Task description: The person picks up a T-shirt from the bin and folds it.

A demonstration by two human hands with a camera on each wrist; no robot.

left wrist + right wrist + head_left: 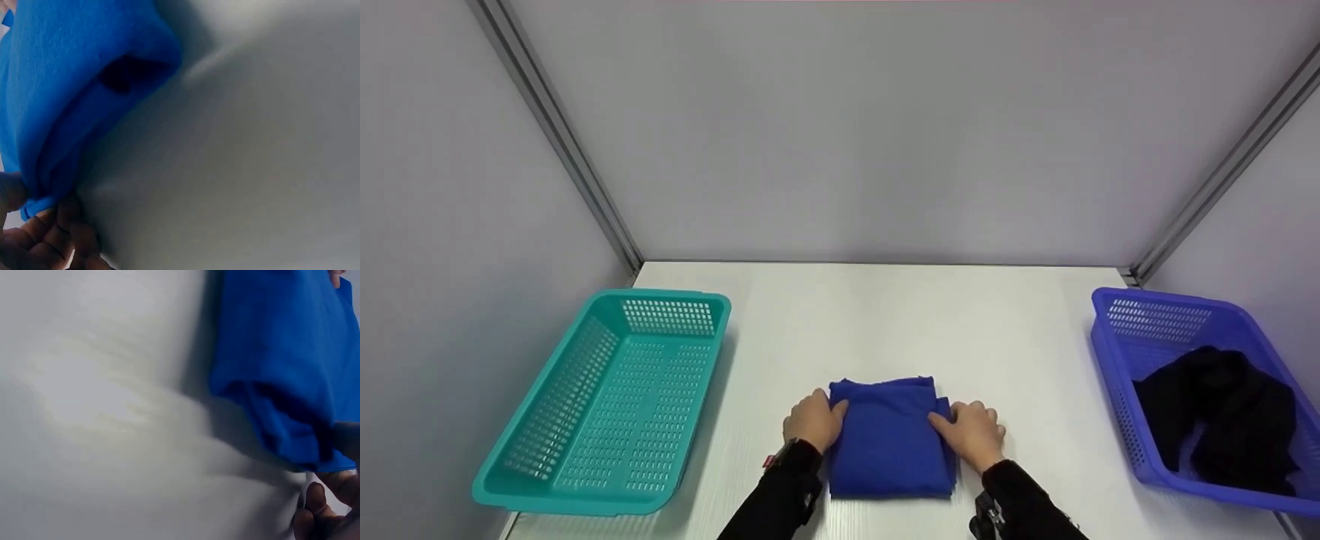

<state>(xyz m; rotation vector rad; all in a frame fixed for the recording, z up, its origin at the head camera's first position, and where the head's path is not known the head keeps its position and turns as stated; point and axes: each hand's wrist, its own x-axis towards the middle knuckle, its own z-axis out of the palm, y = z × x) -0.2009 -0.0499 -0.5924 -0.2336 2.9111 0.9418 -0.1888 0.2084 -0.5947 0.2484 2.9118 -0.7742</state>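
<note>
A blue cloth [889, 442], folded into a thick squarish bundle, lies on the white table in front of me. My left hand [814, 420] pinches its left edge, thumb on top and fingers beneath. On the opposite edge my right hand [973, 433] grips the layers between thumb and fingers. In the left wrist view the blue cloth [84, 73] shows a loose open fold at its side. The right wrist view shows the folded layers of the cloth [281, 354] bunched near my thumb.
A teal plastic basket [709, 375] with nothing in it stands on the left. At the right is a blue-violet basket [1117, 420] holding a black cloth [1222, 412]. Grey-white panels [885, 135] close off the back and both sides of the white table [930, 322].
</note>
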